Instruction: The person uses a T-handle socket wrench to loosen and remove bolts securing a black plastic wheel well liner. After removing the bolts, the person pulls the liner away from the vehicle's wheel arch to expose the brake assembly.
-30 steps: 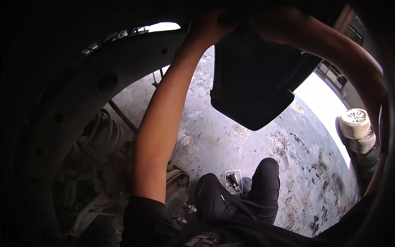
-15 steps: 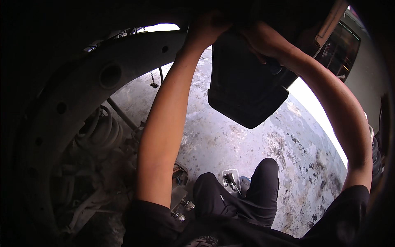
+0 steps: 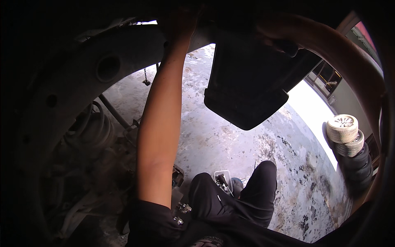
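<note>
My left hand [image 3: 181, 22] reaches up into the dark under the car, beside the frame rail; its fingers are lost in shadow. My right hand [image 3: 273, 36] is raised to the right of it, in front of a black plastic liner panel [image 3: 245, 92] that hangs down with a blunt lower end. The fingers of my right hand are curled round a dark handle [image 3: 289, 48] with a rounded end. The rest of that handle is hidden, so its kind does not show. Whether either hand touches the panel cannot be made out.
A curved frame rail [image 3: 78, 68] with round holes spans the upper left. Below it are a coil spring [image 3: 96, 125] and suspension parts. Wheel studs [image 3: 183, 208] stand beside my knee. A white tray [image 3: 223, 181] of tools lies by my foot. Stacked tires [image 3: 345, 131] stand right.
My right hand has moved up and to the right with the dark handle, its elbow swinging outward. My left hand has shifted slightly up and left. The stacked tires have come into fuller view.
</note>
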